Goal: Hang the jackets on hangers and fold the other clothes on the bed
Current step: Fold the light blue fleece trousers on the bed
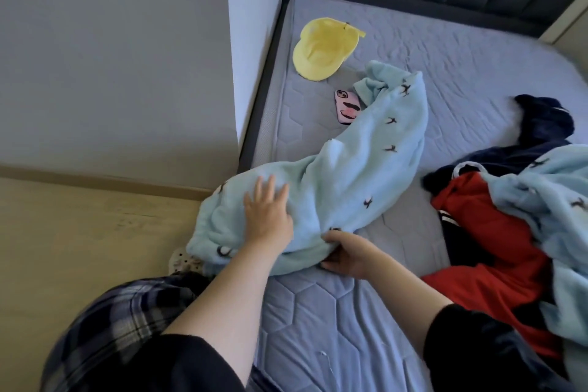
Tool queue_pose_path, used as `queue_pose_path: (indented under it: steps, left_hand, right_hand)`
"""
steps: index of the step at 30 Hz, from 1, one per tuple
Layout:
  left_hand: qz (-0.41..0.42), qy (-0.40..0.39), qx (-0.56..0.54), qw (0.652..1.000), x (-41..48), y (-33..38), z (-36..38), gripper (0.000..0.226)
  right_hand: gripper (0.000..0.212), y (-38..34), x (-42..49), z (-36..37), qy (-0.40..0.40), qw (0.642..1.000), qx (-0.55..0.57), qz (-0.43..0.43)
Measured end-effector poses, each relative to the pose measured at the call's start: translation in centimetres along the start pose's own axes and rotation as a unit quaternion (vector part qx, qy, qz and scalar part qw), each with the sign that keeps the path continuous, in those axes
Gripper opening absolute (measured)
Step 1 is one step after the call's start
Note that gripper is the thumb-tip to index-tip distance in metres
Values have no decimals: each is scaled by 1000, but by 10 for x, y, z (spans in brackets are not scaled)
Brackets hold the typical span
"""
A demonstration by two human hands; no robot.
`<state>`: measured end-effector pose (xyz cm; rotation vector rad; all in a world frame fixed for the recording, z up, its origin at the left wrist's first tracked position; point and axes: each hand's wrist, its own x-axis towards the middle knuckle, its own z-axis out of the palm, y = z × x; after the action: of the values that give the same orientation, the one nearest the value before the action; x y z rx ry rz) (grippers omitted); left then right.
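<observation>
While nothing on the bed (477, 67) looks folded or hung yet, a red, navy and blue heap (483, 232) lies at right. Your pale-blue fleece garment (366, 169) sprawls near left, left grip (269, 216) flat and open on it, right grip (345, 253) pinching its near hem.
</observation>
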<state>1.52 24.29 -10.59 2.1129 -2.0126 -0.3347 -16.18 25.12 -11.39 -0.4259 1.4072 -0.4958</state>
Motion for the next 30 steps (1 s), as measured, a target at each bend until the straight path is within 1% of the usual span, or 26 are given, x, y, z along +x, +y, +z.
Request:
queue_pose_path:
  steps: [1,2,3,5,7,8,10,12,14,15,18,19,21,22,23,25,26,27,28,29,30]
  left_hand:
    - [27,-44,17,999,-1,6,9,61]
    - [42,-69,30,996,-1,10,17,60]
    - [50,-75,35,995,0,11,23,60]
    - [63,-54,23,996,1,14,29,62]
    - [100,-34,4,994,2,20,33,68]
    - [120,-36,2,992,1,24,36,74]
    - [130,-66,-1,989,1,30,42,88]
    - [114,-101,-3,988,4,34,48,96]
    - [101,-125,-2,987,7,34,53,99]
    - [97,-134,1,986,8,34,54,101]
    - [92,-157,6,983,10,34,61,108]
    - [90,-165,9,982,11,34,63,109]
    - [87,-181,16,980,14,33,66,112]
    - [84,-190,17,978,16,33,66,114]
    - [81,-199,15,977,18,33,66,115]
    - [77,-213,11,974,20,34,67,117]
    - [76,-217,12,973,21,34,67,117]
    - [77,-217,14,973,22,34,68,116]
    - [78,-216,17,973,22,34,68,116]
    - [79,-216,18,973,22,33,68,116]
    - [80,-217,16,973,22,33,68,116]
  right_hand:
    - [32,-3,2,-12,-15,1000,1,-6]
    - [38,-7,4,-24,-31,999,24,-24]
    - [44,-14,7,-34,-42,996,69,-44]
    - [47,-29,14,-54,-50,980,175,-79]
    - [47,-46,20,-68,-75,956,263,-107]
    - [48,-53,23,-72,-87,943,300,-118]
    - [52,-65,29,-75,-66,918,366,-137]
    - [52,-74,31,-76,-22,901,399,-170]
    - [51,-83,32,-79,16,892,405,-199]
    - [51,-88,30,-81,27,894,398,-204]
    - [41,-106,23,-87,73,922,336,-178]
    - [38,-113,21,-89,97,925,321,-177]
    - [35,-125,15,-101,134,916,315,-210]
    - [35,-130,10,-109,131,907,324,-237]
    - [38,-132,5,-119,109,898,334,-266]
    - [40,-129,-2,-138,40,885,346,-308]
    - [36,-123,-3,-146,5,882,351,-315]
    - [31,-116,-2,-151,-26,882,360,-303]
    - [33,-109,1,-153,-54,886,362,-283]
    - [45,-104,3,-154,-63,898,349,-261]
    - [57,-102,6,-154,-54,914,322,-239]
